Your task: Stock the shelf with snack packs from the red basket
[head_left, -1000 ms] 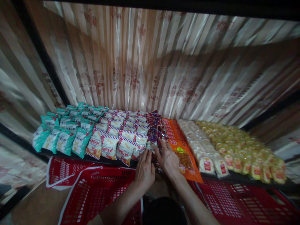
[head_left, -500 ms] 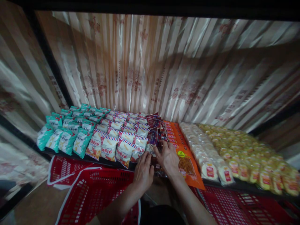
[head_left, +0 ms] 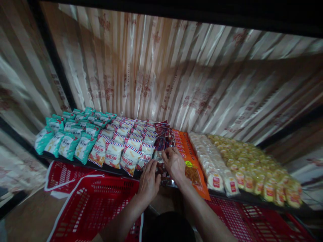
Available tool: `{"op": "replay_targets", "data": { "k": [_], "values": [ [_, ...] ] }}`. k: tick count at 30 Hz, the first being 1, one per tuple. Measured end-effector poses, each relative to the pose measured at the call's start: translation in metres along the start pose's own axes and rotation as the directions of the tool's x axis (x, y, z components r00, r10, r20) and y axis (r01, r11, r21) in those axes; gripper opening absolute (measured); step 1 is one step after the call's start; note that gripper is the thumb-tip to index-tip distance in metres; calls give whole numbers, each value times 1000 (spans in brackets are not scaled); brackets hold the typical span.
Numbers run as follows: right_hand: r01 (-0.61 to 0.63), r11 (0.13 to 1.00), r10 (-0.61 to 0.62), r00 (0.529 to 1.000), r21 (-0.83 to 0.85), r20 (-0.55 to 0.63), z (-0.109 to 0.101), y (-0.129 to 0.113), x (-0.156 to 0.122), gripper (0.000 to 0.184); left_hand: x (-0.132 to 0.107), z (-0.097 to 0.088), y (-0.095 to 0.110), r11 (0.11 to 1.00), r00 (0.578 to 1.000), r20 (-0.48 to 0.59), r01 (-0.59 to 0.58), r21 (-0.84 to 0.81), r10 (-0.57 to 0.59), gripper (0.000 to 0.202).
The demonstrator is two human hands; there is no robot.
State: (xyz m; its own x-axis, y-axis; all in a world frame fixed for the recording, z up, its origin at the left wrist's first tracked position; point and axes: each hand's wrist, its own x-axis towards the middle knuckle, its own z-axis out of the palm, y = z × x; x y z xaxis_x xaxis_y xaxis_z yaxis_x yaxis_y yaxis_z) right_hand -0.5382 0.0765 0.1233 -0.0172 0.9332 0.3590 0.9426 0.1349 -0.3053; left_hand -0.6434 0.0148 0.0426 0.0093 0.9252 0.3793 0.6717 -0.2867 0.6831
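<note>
Dark purple-brown snack packets point(head_left: 161, 143) lie in a narrow overlapping row on the black shelf. My right hand point(head_left: 174, 164) is over the front of this row, thumb and fingers bent closed on a packet that they partly hide. Beside it, my left hand point(head_left: 149, 181) is at the shelf's front edge, fingers stretched forward and thumb apart, close to the row's near end. To the left stand white snack bags with striped tops point(head_left: 114, 154). An orange pack point(head_left: 193, 171) lies flat just right of my right hand.
Teal snack bags point(head_left: 67, 145) fill the shelf's left end. On the right are white round wrapped cakes point(head_left: 214, 179) and yellow wrapped cakes point(head_left: 268, 190). Below are red baskets point(head_left: 88, 198). A striped curtain point(head_left: 141, 67) hangs behind; a dark beam point(head_left: 176, 11) crosses above.
The view has shifted slightly, so the shelf goods appear a little further left. My right fingers have drawn in closer together over the dark packets. My left hand stays by the front edge.
</note>
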Motion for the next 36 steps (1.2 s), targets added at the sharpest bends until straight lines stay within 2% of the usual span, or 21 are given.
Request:
{"op": "replay_targets", "data": {
  "k": [6,9,12,16,18,22,25,28,31,36],
  "values": [
    [-30,992,37,998,124,-51,-11,0,5,34,-9,-2,4,999,998,-51,33,-15,-33,48],
    [-86,968,110,990,234,-91,-19,2,7,34,-13,-3,5,999,998,-39,47,-3,-47,46],
    [-119,908,199,967,402,-161,-27,7,9,33,-9,-2,8,999,999,-24,42,25,-42,44],
    [-82,753,309,920,653,-241,-35,23,17,29,11,1,14,999,1000,18,6,40,-6,45],
    [-87,628,417,877,773,-240,-39,31,22,28,25,4,17,999,999,40,-3,40,2,46],
    [-107,305,589,802,946,-99,-48,40,27,23,50,13,22,999,999,49,-18,31,17,47],
    [-130,148,631,776,980,7,-58,38,27,16,62,19,24,1000,996,91,-9,4,8,50],
    [-121,105,664,748,987,21,-64,33,27,13,67,21,27,1000,992,123,-1,-19,3,53],
    [-107,119,648,762,987,5,-64,34,26,14,67,24,31,1000,989,148,4,-22,-1,54],
    [-150,21,659,746,988,99,-52,54,24,18,63,31,34,1000,989,150,-11,1,10,55]
  ]
}}
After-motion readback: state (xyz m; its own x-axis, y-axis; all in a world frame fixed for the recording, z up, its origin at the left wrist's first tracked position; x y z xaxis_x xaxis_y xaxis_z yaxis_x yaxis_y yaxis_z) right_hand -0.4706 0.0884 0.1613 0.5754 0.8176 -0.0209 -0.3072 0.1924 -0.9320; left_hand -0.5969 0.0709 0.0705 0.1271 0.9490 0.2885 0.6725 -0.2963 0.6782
